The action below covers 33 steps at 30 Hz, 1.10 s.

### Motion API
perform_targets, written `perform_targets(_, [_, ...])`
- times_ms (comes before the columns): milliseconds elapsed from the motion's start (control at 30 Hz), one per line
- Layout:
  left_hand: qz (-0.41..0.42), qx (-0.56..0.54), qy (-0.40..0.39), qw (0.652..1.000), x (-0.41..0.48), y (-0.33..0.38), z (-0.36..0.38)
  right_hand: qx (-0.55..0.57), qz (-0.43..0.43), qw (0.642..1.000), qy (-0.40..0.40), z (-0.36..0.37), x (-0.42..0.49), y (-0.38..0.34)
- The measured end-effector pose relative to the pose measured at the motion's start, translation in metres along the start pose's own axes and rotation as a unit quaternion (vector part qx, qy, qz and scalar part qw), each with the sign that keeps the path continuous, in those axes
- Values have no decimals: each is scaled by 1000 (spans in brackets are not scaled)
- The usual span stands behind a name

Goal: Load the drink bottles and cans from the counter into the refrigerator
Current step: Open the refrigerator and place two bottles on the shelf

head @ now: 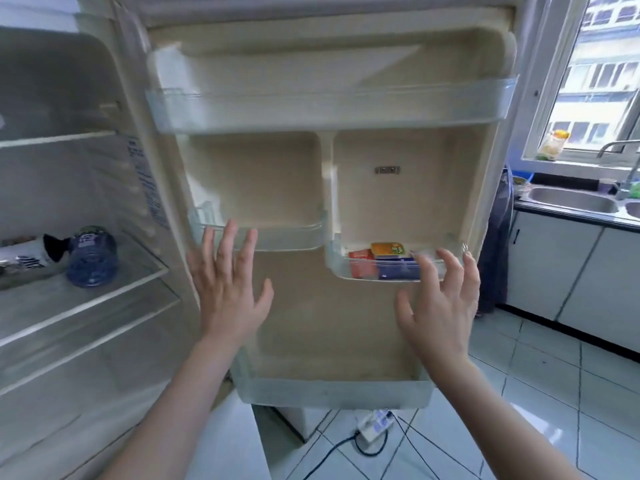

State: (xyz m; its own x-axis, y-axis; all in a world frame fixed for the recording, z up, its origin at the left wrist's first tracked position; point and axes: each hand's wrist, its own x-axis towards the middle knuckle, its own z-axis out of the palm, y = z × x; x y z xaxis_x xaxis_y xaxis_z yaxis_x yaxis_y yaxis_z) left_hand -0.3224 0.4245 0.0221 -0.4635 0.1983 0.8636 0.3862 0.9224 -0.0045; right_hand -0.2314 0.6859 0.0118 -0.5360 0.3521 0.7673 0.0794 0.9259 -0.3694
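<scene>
Both arms stretched toward open refrigerator door (pixel 311 323); left hand (pixel 227 289) fingers spread, empty; right hand (pixel 440 303) fingers loosely bent, empty.

Two bottles are lying by the refrigerator shelf's (pixel 104 299) right edge: blue bottle (pixel 91 259), white bottle (pixel 24 259). Four door bins (pixel 329 109) are hanging. Two hands are hovering: left hand (pixel 227 289), right hand (pixel 441 306).
</scene>
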Motion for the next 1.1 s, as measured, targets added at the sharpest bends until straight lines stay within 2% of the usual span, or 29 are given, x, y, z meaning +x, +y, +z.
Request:
perform_targets(167, [16, 36, -25, 999, 8, 4, 0, -28, -36, 998, -41, 32, 19, -15])
perform_targets(500, [29, 30, -112, 993, 27, 16, 4, -65, -3, 987, -149, 79, 57, 1])
perform_targets(700, [29, 56, -149, 987, 34, 18, 5, -36, 19, 980, -194, 90, 73, 0])
perform_targets(933, [39, 52, -144, 987, 34, 18, 1, -29, 26, 980, -195, 91, 70, 0])
perform_targets(1033, [43, 6, -110, 993, 35, 16, -7, -4, 37, 982, -186, 86, 70, -8])
perform_targets(1100, [34, -37, -68, 996, 32, 10, -16, 34, 43, 987, -150, 81, 65, -20])
